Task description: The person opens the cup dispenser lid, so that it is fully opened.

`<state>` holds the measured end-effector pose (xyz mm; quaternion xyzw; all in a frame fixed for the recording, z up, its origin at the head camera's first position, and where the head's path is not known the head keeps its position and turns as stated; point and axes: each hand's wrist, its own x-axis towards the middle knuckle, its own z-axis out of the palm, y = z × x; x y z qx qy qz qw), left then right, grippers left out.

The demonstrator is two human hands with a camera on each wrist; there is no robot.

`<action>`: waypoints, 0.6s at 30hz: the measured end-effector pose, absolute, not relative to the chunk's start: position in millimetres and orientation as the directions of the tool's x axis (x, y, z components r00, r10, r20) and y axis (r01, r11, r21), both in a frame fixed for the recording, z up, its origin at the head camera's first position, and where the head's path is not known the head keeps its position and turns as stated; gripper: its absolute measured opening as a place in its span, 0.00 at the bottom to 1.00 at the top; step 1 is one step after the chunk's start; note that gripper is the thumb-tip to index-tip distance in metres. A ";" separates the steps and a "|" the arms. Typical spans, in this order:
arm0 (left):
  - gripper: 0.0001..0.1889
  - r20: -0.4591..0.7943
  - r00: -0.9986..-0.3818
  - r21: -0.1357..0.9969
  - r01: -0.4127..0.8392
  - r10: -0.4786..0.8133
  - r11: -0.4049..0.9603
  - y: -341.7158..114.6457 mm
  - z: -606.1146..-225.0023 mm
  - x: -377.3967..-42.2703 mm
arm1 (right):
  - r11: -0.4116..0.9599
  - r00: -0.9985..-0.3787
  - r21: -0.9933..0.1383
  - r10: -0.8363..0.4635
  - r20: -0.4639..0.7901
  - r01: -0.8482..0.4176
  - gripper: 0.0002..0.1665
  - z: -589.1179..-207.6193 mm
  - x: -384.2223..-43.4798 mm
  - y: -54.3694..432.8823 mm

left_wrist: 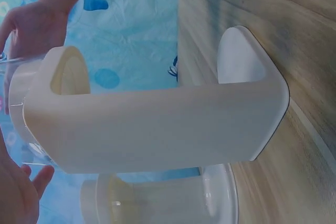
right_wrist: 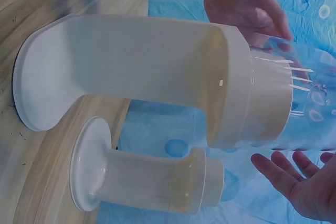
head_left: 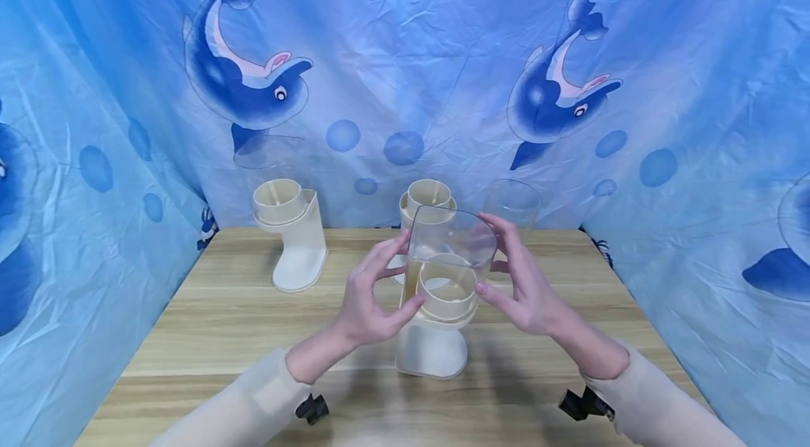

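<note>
As the head view showed, the left hand and right hand held a clear container between half-curled fingers and thumbs, atop a white stand. From the left wrist, that stand filled the middle, a second stand beyond it. From the right wrist, the container surrounded the stand's ring, though right-fingertip contact was hard to judge.

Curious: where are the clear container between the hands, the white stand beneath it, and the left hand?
Clear container [right_wrist: 313,97]: right wrist view, on its side wall.
White stand [left_wrist: 152,132]: left wrist view, on its upright.
Left hand [head_left: 364,301]: head view, on its back.
</note>
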<state>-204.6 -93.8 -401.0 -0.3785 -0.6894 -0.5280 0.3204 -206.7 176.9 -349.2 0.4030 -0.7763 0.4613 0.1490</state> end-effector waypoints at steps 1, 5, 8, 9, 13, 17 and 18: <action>0.45 0.843 -0.507 0.484 0.861 0.182 0.156 -93.8 -401.5 -204.3 | 0.252 -0.633 -0.596 -0.486 0.603 -0.762 0.57 -349.5 -206.2 177.0; 0.42 0.847 -0.505 0.479 0.860 0.165 0.175 -90.1 -404.2 -200.1 | 0.246 -0.628 -0.595 -0.489 0.605 -0.765 0.57 -349.8 -205.8 176.6; 0.44 0.850 -0.506 0.472 0.855 0.146 0.215 -87.2 -406.6 -196.6 | 0.240 -0.623 -0.594 -0.497 0.604 -0.768 0.57 -348.8 -207.5 176.0; 0.46 0.845 -0.514 0.477 0.849 0.145 0.227 -86.9 -407.5 -195.9 | 0.241 -0.624 -0.595 -0.496 0.604 -0.767 0.57 -348.5 -208.2 175.9; 0.61 0.779 -0.597 0.554 0.799 0.195 0.232 -89.9 -413.6 -198.3 | 0.242 -0.627 -0.592 -0.471 0.621 -0.769 0.55 -341.5 -211.9 175.5; 0.71 0.697 -0.659 0.630 0.751 0.282 0.197 -94.8 -421.8 -205.5 | 0.247 -0.603 -0.559 -0.460 0.651 -0.792 0.52 -323.2 -217.2 173.4; 0.71 0.685 -0.665 0.640 0.745 0.298 0.189 -95.7 -423.5 -207.2 | 0.253 -0.590 -0.541 -0.470 0.656 -0.802 0.51 -317.1 -218.0 172.3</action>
